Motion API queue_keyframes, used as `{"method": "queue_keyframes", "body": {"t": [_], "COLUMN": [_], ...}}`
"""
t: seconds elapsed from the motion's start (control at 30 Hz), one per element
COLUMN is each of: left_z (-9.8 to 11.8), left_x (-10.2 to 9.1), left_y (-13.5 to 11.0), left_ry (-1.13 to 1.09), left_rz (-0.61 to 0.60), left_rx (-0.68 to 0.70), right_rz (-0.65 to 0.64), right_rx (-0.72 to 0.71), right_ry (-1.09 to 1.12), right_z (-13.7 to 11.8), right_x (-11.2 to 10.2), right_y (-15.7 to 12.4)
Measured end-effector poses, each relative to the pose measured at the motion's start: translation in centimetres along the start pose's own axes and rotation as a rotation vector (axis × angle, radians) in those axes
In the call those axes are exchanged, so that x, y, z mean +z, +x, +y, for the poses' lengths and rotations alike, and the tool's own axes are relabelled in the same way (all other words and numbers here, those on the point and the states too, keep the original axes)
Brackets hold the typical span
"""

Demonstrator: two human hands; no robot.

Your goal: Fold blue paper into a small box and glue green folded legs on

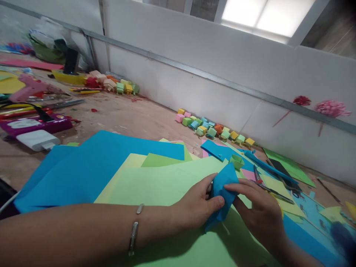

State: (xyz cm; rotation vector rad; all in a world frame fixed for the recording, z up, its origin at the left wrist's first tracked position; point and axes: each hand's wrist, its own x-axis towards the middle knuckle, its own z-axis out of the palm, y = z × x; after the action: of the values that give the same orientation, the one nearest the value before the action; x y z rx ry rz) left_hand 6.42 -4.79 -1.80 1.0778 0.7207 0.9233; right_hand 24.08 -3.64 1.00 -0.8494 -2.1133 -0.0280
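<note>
A folded piece of blue paper (223,193) is held between both my hands, low and right of centre, just above a light green sheet (155,181). My left hand (196,205) pinches its left side with thumb and fingers; a metal bracelet circles that wrist. My right hand (258,209) grips the paper's right side, fingers closed on it. A small green folded paper cube (237,161) sits just beyond the blue piece.
Big blue sheets (83,170) lie under the green ones at left. A row of small coloured paper cubes (211,128) lines the white wall; another group (116,86) stands farther back. Scissors (271,191), pens, a purple case (36,124) and a white charger (39,140) lie on the table.
</note>
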Motion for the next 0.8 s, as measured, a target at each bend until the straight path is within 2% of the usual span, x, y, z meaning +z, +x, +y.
{"method": "queue_keyframes", "body": {"t": [0.07, 0.17, 0.3, 0.43, 0.57, 0.7, 0.8], "left_z": [0.1, 0.1, -0.1, -0.2, 0.0, 0.6, 1.0], "left_x": [0.1, 0.0, 0.0, 0.0, 0.1, -0.2, -0.3], "left_y": [0.0, 0.0, 0.1, -0.1, -0.4, -0.3, -0.2], "left_ry": [0.002, -0.007, -0.016, 0.080, 0.143, 0.368, 0.512], "left_rz": [0.008, -0.013, -0.019, -0.010, 0.107, 0.296, 0.312], "left_rx": [-0.012, 0.006, 0.021, -0.016, -0.007, 0.180, 0.229], "right_rz": [0.039, 0.027, 0.001, 0.050, 0.046, 0.038, 0.006], "right_rx": [-0.094, -0.128, -0.116, -0.042, 0.082, 0.129, 0.175], "right_ry": [-0.085, -0.112, -0.079, -0.033, 0.083, 0.119, 0.173], "right_z": [0.1, 0.2, 0.0, -0.5, -0.6, -0.6, -0.7], "right_x": [0.1, 0.1, 0.1, 0.0, 0.2, 0.2, 0.2], "right_y": [-0.1, -0.1, 0.0, -0.1, -0.1, -0.2, -0.4]}}
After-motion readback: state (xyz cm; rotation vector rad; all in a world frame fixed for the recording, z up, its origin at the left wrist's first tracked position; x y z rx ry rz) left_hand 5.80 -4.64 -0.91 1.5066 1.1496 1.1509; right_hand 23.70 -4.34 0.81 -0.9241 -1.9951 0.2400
